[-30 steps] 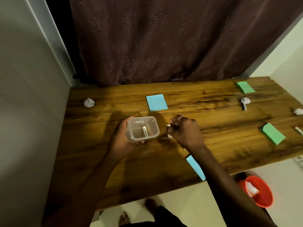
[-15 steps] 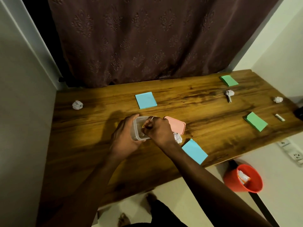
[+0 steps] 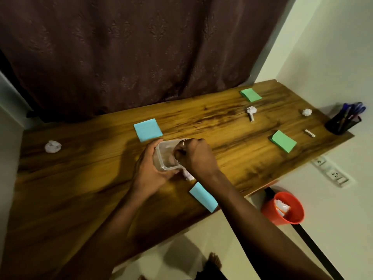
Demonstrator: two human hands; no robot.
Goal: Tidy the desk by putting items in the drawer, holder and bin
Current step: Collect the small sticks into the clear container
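Left hand (image 3: 150,174), right hand (image 3: 196,156): both bare. Left forearm (image 3: 113,215) and right forearm (image 3: 242,207) uncovered as far as frame edge. Thin pale ring (image 3: 184,141) on one finger of right hand (silvery metal, which finger unclear). Low in frame: bare foot (image 3: 215,259), toes of second foot (image 3: 142,277) at bottom edge. Dark garment (image 3: 210,274) beside first foot, near-black, cut off by frame, kind of clothing unclear.
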